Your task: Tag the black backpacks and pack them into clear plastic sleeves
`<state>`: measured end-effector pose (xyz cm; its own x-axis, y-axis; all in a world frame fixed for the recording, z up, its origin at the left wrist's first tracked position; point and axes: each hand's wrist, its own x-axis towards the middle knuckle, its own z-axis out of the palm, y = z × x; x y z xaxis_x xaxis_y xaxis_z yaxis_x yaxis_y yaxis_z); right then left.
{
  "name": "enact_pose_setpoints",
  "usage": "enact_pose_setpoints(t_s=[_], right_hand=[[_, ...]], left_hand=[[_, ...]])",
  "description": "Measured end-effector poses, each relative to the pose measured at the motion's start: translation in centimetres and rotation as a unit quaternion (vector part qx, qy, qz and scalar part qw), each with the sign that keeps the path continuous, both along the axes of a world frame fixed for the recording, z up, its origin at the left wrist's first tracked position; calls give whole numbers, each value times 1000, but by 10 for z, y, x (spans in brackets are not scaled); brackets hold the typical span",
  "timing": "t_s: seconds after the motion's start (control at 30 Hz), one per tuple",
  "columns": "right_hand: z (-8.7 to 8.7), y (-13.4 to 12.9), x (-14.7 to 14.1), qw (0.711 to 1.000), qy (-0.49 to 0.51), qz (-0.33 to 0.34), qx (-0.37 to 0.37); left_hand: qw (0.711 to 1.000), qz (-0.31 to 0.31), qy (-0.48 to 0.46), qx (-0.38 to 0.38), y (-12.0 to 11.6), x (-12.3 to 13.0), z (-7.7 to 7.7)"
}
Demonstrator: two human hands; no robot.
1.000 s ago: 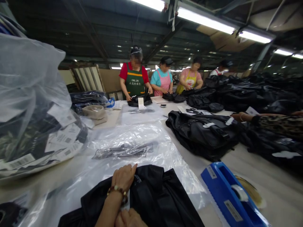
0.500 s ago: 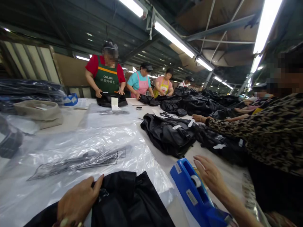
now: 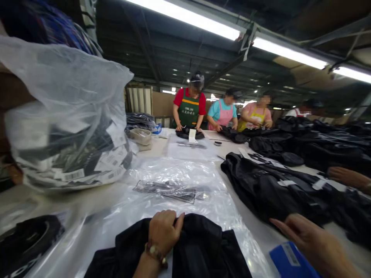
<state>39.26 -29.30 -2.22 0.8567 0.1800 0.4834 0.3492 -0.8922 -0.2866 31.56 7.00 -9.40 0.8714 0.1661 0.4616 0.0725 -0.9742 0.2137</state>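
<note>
My left hand [image 3: 164,231], a beaded bracelet on its wrist, is closed on the upper edge of a black bag [image 3: 199,247] at the front. Under that bag lie clear plastic bags [image 3: 121,220], creased and shiny. My right hand [image 3: 319,241] hangs at the lower right, just above a blue tape dispenser [image 3: 292,260], which is cut off by the frame's bottom. Its fingers are drawn together and slightly blurred; what they hold, if anything, does not show. Beyond that hand rests a black backpack [image 3: 266,189] with white paper pieces on its straps.
At left stands a large translucent sack [image 3: 72,127] of labelled items. A beige cloth container [image 3: 141,137] sits behind it. Co-workers handle black bags across the table, one in a green apron [image 3: 189,112]. Another person's hand [image 3: 349,177] reaches in from the right.
The view has turned left, bringing the large sack into sight. My left hand has shifted along the black bag, still gripping it. My right hand's fingers, stretched beside the dispenser before, are now drawn together.
</note>
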Motion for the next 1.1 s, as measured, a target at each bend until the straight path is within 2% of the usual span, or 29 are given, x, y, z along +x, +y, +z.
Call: enact_pose_setpoints(t_s=[0.03,0.1,0.2,0.3,0.37,0.43,0.57,0.67,0.73,0.83,0.97,1.03,1.1], right_hand=[[3,32,7,998,23,50,-23],[-3,93,22,981,34,183,-56],[-31,160,48,915,13,377,-142],[-66,198,72,818,33,531,-216],[-87,215,84,761,40,605,-231],[-106,228,92,735,44,638,-226],[-132,239,96,755,95,620,-190],[-136,231,96,780,121,591,-170],[-130,221,99,796,126,568,-167],[-112,211,112,826,132,523,-164],[-90,214,123,846,143,487,-164],[-89,216,116,848,145,483,-162],[-96,212,103,847,155,481,-163]], left_hand=[[1000,-6,-26,2,0,-2,0],[996,-20,-87,17,-1,-7,4],[984,-43,-165,45,-3,-13,12],[972,-47,-228,40,-6,-13,14],[962,-42,-270,24,-8,-10,12],[958,-40,-285,9,-9,-7,10],[957,-52,-287,-3,-9,-6,10],[960,-48,-276,0,-8,-6,12],[963,-48,-267,2,-7,-7,12],[963,-52,-263,2,-7,-8,11],[966,-52,-254,1,-6,-8,10],[966,-52,-253,0,-6,-7,10],[965,-55,-255,1,-6,-7,9]])
